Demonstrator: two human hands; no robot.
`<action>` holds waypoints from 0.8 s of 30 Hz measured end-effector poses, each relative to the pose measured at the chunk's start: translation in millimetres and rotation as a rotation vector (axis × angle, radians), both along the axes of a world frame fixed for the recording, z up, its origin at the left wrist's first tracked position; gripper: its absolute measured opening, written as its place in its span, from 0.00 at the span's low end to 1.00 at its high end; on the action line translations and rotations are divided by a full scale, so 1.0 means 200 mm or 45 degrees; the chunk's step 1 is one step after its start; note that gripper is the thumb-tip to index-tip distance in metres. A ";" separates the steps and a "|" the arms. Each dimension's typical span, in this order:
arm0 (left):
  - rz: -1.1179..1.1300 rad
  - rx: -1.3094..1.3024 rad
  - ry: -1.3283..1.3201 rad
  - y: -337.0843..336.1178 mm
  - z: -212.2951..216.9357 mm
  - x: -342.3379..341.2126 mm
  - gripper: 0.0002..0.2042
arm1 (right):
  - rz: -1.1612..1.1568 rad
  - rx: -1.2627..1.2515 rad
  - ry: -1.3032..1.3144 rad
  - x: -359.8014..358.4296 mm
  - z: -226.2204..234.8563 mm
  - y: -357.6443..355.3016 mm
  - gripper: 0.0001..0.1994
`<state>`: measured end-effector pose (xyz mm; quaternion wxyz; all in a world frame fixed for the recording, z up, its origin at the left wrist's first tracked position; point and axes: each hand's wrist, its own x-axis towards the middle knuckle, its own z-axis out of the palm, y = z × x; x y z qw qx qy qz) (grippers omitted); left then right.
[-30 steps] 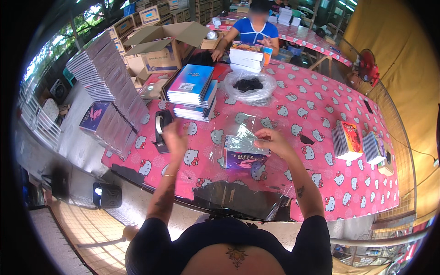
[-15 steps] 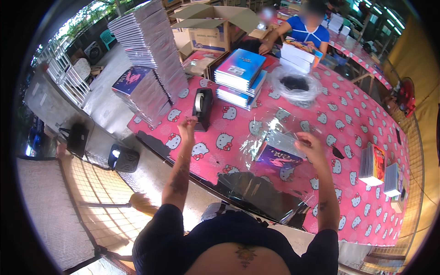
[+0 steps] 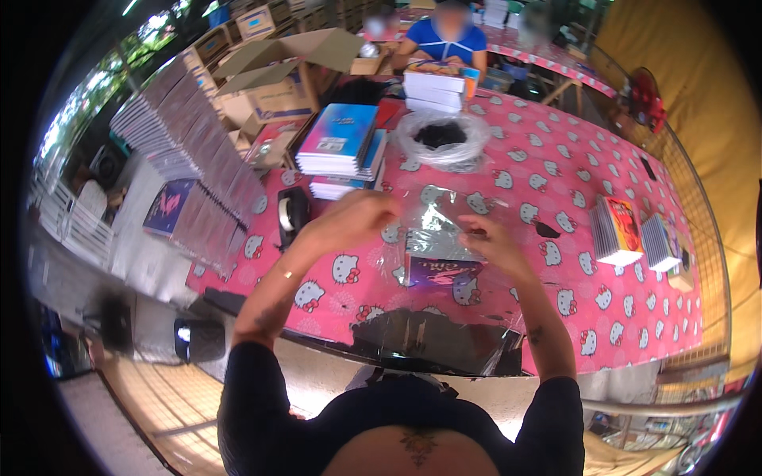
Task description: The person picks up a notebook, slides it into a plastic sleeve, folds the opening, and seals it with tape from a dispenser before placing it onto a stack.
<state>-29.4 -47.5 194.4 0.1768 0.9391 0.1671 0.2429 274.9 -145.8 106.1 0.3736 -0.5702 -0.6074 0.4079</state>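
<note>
A notebook with a dark purple cover [image 3: 444,272] lies on the table in front of me, with clear plastic film [image 3: 435,220] folded over its upper part and spreading around it. My right hand [image 3: 494,244] is at the right side of the film, its curled fingers gripping the folded edge. From the left my left hand [image 3: 357,217] reaches over toward the notebook's upper left. Its fingers are bent together and a little blurred; anything small between them cannot be made out. Beyond my left wrist stands a black tape dispenser [image 3: 292,216] with a roll of tape.
Tall stacks of wrapped notebooks [image 3: 202,208] stand at the left edge. Blue notebooks [image 3: 337,141], a plastic bag with dark contents [image 3: 443,136] and an open carton [image 3: 274,91] are farther back. More book stacks [image 3: 615,230] sit at right. A person in blue [image 3: 448,40] sits across.
My left hand has left the tape dispenser and swung right to the notebook. My right hand stays at the film. The view has turned, so the table appears shifted left.
</note>
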 end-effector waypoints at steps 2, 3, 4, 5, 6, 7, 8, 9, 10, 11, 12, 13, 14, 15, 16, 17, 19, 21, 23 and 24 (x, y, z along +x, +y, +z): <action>-0.332 -0.144 0.329 0.05 0.08 0.30 0.08 | -0.059 -0.039 0.073 0.00 0.01 -0.01 0.25; -0.391 -0.166 0.466 0.11 0.07 0.43 0.10 | -0.089 -0.057 0.106 0.00 0.01 -0.02 0.26; -0.446 -0.185 0.600 0.18 0.01 0.56 0.12 | -0.090 -0.038 0.091 0.01 0.02 -0.03 0.26; -0.487 -0.204 0.737 0.26 -0.07 0.65 0.14 | -0.077 -0.021 0.077 0.01 0.02 -0.03 0.27; -0.546 -0.422 0.903 0.36 -0.20 0.71 0.16 | -0.060 -0.001 0.061 0.02 0.01 -0.02 0.27; -0.588 -0.642 1.069 0.49 -0.37 0.74 0.18 | -0.014 0.008 0.104 0.03 -0.03 0.00 0.28; -0.636 -0.868 1.241 0.60 -0.51 0.76 0.20 | -0.032 0.053 0.102 0.03 -0.07 0.01 0.28; -0.476 -1.175 1.082 0.65 -0.78 0.67 0.25 | -0.025 0.103 0.095 0.01 -0.08 0.03 0.29; -0.293 -1.474 0.860 0.68 -1.04 0.51 0.32 | 0.025 0.153 0.094 -0.06 -0.08 0.06 0.29; -0.380 -1.668 0.667 0.55 -1.03 0.60 0.31 | -0.214 0.213 -0.075 -0.05 -0.08 -0.01 0.27; -0.442 -1.854 0.468 0.43 -0.89 0.63 0.30 | -0.360 0.453 -0.307 -0.05 -0.08 -0.08 0.27; -0.328 -1.610 0.551 0.39 -0.76 0.61 0.31 | -0.455 0.705 -0.529 -0.11 -0.09 -0.12 0.27; -0.197 -1.356 0.603 0.39 -0.63 0.57 0.32 | -0.527 0.973 -0.751 -0.19 -0.08 -0.16 0.27; -0.061 -1.099 0.628 0.40 -0.50 0.54 0.33 | -0.394 0.850 -0.618 -0.33 0.01 -0.27 0.25; 0.000 -0.495 0.500 0.30 -0.41 0.57 0.34 | -0.137 0.591 -0.287 -0.40 0.02 -0.38 0.22; 0.078 0.096 0.363 0.11 -0.39 0.58 0.36 | 0.036 0.422 -0.192 -0.49 -0.06 -0.46 0.18; 0.132 0.689 0.185 -0.11 -0.37 0.54 0.39 | 0.605 -0.153 0.288 -0.63 -0.25 -0.42 0.24; 0.046 0.705 0.092 -0.22 -0.37 0.56 0.40 | 0.603 -0.392 0.735 -0.74 -0.47 -0.41 0.29; 0.046 0.313 0.453 -0.19 -0.32 0.62 0.40 | 0.550 -0.517 1.294 -0.81 -0.63 -0.29 0.35; 0.051 0.089 0.628 -0.18 -0.32 0.63 0.40 | 0.473 -0.555 1.637 -0.84 -0.72 -0.26 0.39</action>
